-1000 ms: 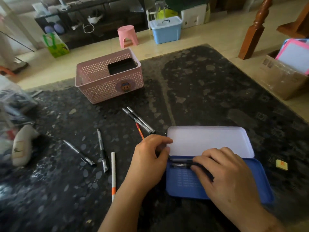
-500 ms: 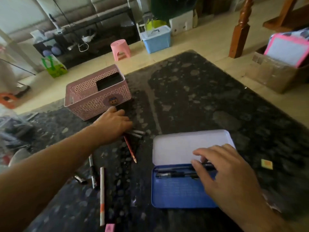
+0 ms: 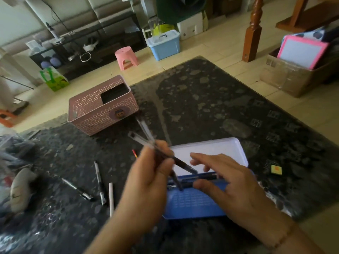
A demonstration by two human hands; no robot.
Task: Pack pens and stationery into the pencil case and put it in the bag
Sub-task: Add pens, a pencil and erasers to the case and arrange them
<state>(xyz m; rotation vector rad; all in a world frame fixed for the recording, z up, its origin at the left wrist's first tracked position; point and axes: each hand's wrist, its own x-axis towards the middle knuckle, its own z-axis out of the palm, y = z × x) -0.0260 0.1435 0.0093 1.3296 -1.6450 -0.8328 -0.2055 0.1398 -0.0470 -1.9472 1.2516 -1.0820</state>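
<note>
The blue pencil case (image 3: 194, 204) lies open on the dark table, its pale lid (image 3: 218, 149) flat behind it, with pens along its back edge. My left hand (image 3: 146, 182) holds two clear-barrelled pens (image 3: 145, 132) crossed above the case's left end, their dark tips pointing down into it. Over the case's right half hovers my right hand (image 3: 233, 186), fingers spread and empty, close to the pens in the case. To the left on the table lie two dark pens (image 3: 100, 182), a white pen (image 3: 111, 197) and a red pencil (image 3: 134, 154).
A pink perforated basket (image 3: 102, 110) stands behind the pens at the table's far left. A small yellow eraser (image 3: 276, 169) lies right of the case. A plush toy and a clear bag sit at the left edge. A cardboard box stands on the floor at right.
My left hand reached out to the two pens near the basket, picked them up and brought them back over the case. My right hand lifted off the pens in the case.
</note>
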